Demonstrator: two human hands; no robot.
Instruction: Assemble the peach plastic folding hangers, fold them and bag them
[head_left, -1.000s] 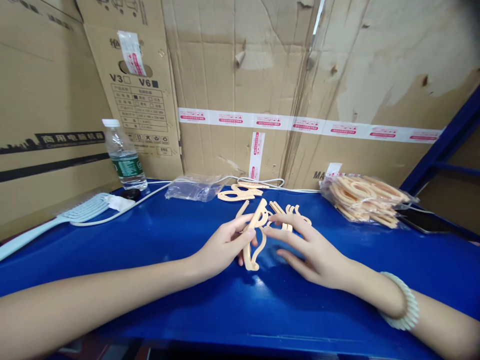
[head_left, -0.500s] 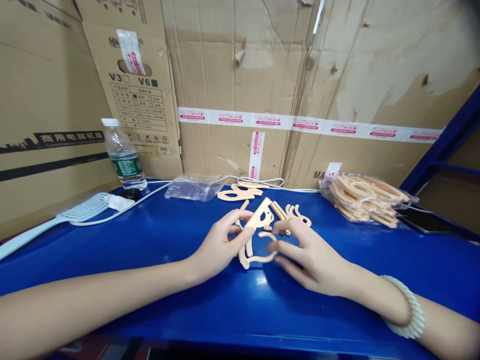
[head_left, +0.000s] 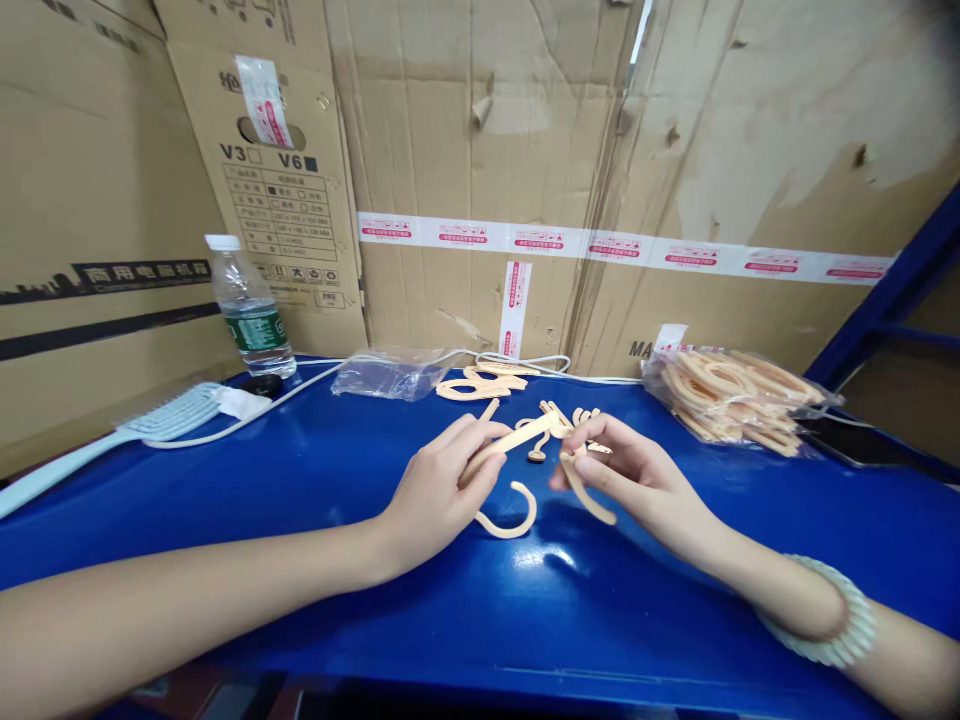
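Observation:
My left hand (head_left: 454, 475) pinches a straight beige plastic hanger piece (head_left: 525, 432), which slants up to the right. Its far end comes close to my right hand (head_left: 630, 465); whether the parts touch there I cannot tell. My right fingers are closed on a curved beige hanger arm (head_left: 589, 495), whose free end points down to the right. Below and between the hands is a beige hanger hook (head_left: 517, 525); its left end disappears behind my left hand. Behind my hands, several small loose beige parts (head_left: 536, 452) lie on the blue table (head_left: 420, 640), partly covered by my fingers.
More beige pieces (head_left: 480, 383) lie near the back, beside a crumpled clear bag (head_left: 386, 375). A full bag of beige pieces (head_left: 735, 395) and a dark phone (head_left: 851, 440) are at right. Left stand a water bottle (head_left: 255, 315) and a light-blue hairbrush (head_left: 169, 415). Cardboard walls the back.
My right hand, with fingers apart before, has closed on the curved hanger arm. The straight piece in my left hand has tipped from steeply upward toward the right.

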